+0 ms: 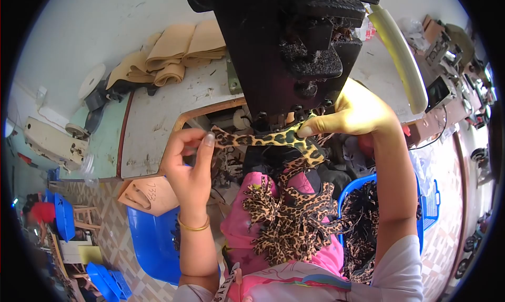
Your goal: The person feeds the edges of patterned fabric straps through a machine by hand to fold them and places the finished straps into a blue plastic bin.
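Note:
A leopard-print strip of material (271, 138) is stretched sideways between my two hands, just under the head of a black machine (252, 55). My left hand (192, 157) pinches the strip's narrow left end between thumb and fingertips. On the other side, my right hand (350, 115) has its thumb pressed on the wider, forked part; its fingers are partly hidden behind the machine. One branch of the piece hangs down toward my lap. There, a pile of similar leopard-print pieces (294, 220) lies on pink cloth (242, 212).
Blue baskets (150, 244) stand on both sides of my legs; the right one (431, 207) holds more leopard-print pieces. Brown folded sheets (181, 44) lie on the worn worktable (152, 128). A pale curved lamp or guard (402, 60) hangs at right. Other machines stand beyond.

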The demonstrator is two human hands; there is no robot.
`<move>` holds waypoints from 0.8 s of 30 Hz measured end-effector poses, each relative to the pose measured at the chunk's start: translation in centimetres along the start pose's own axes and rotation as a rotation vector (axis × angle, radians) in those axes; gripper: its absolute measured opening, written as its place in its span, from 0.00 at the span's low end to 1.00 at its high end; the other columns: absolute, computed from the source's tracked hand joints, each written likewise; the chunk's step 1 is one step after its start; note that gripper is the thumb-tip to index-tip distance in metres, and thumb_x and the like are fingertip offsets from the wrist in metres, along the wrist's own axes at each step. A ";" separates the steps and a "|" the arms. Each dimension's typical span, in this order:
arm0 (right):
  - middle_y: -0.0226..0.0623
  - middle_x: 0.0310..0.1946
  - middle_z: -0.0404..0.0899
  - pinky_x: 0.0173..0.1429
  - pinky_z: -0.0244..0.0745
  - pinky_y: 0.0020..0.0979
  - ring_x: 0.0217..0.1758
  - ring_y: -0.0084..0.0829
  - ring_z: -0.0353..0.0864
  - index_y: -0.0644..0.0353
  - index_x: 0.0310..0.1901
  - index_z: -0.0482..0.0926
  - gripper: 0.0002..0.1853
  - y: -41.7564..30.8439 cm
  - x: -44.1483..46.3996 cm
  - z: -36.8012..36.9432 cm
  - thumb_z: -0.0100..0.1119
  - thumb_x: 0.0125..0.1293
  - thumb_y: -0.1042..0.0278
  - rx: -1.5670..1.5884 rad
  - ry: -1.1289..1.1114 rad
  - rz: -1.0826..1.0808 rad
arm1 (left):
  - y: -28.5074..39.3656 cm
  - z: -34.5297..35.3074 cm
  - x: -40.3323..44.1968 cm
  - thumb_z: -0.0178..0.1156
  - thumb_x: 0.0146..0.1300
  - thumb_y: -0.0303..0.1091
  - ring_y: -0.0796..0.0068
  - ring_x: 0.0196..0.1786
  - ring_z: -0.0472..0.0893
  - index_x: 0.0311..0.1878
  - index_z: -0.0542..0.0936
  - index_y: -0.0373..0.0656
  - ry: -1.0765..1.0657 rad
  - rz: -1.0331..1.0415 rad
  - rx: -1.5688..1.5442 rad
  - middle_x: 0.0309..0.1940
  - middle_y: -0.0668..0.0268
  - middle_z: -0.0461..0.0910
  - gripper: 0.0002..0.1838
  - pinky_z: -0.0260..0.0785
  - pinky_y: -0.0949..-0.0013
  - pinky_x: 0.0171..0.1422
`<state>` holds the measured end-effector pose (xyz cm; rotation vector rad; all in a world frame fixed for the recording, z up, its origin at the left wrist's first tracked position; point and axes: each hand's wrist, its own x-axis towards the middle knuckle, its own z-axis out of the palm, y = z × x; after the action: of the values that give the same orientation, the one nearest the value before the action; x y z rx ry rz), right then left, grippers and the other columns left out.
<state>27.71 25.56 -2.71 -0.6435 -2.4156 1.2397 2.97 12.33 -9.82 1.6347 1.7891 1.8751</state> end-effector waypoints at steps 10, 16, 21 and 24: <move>0.41 0.34 0.83 0.40 0.76 0.28 0.33 0.24 0.80 0.66 0.39 0.79 0.15 -2.0 -0.5 2.0 0.70 0.51 0.70 0.012 0.193 -0.101 | 4.5 5.8 -4.0 0.59 0.66 0.31 0.86 0.20 0.71 0.29 0.78 0.37 -0.367 -0.428 -0.628 0.19 0.68 0.77 0.10 0.60 0.82 0.25; 0.38 0.22 0.75 0.36 0.71 0.35 0.33 0.37 0.76 0.63 0.28 0.80 0.16 0.1 -1.0 1.3 0.74 0.46 0.60 -0.315 0.289 -0.144 | 4.4 5.1 -4.1 0.59 0.65 0.24 0.87 0.25 0.74 0.31 0.80 0.33 -0.299 -0.387 -0.656 0.21 0.68 0.78 0.06 0.64 0.83 0.29; 0.39 0.23 0.77 0.34 0.72 0.34 0.30 0.38 0.78 0.62 0.27 0.80 0.11 -1.0 -1.5 2.4 0.71 0.47 0.65 -0.069 0.242 0.028 | 4.5 4.5 -4.1 0.61 0.62 0.26 0.86 0.20 0.71 0.26 0.77 0.35 -0.229 -0.396 -0.574 0.17 0.68 0.76 0.09 0.60 0.81 0.25; 0.38 0.24 0.79 0.34 0.74 0.34 0.29 0.39 0.79 0.60 0.27 0.81 0.05 -1.1 -2.6 3.8 0.67 0.48 0.70 -0.206 0.280 -0.134 | 4.3 3.1 -4.4 0.64 0.60 0.26 0.85 0.18 0.69 0.27 0.77 0.36 -0.218 -0.085 -0.167 0.15 0.69 0.72 0.07 0.59 0.79 0.23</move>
<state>27.76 21.01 -4.20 -0.6519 -2.3222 0.7956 9.50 10.09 -10.04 1.6066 1.5467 1.6870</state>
